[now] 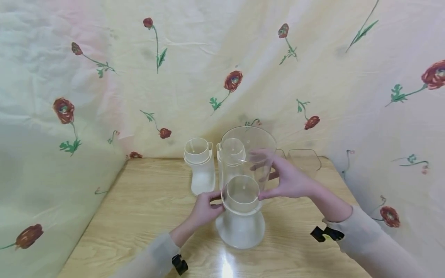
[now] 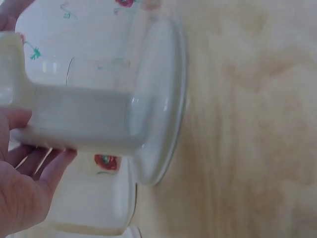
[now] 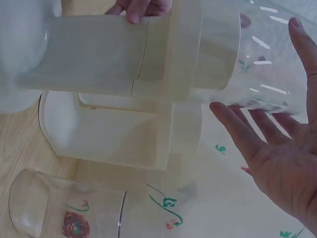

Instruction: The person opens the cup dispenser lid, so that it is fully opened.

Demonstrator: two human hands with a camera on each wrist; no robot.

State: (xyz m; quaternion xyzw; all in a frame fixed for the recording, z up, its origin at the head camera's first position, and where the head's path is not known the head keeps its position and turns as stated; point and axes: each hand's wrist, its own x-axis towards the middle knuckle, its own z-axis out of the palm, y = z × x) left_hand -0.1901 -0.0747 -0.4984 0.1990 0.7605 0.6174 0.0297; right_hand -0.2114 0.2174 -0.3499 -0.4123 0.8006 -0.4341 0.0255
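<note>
A white stand (image 1: pixel 240 227) with a round foot is upright on the wooden table in the head view. A tall clear cylinder (image 1: pixel 248 166), open at the top, sits around the stand's upper ring (image 3: pixel 218 47). My left hand (image 1: pixel 205 208) grips the stand just below its collar, thumb and fingers on its left side; the left wrist view shows the fingers against the pillar (image 2: pixel 79 116). My right hand (image 1: pixel 290 175) holds the clear cylinder from the right, thumb low and fingers spread around the far side. Some fingers show only through the clear wall.
Behind the stand are two white holders (image 1: pixel 202 177) with raised round rims, one partly hidden by the cylinder. A clear container (image 1: pixel 304 158) stands at the back right. Flower-patterned cloth (image 1: pixel 191 77) surrounds the wooden table (image 1: pixel 149 204) at the back and sides.
</note>
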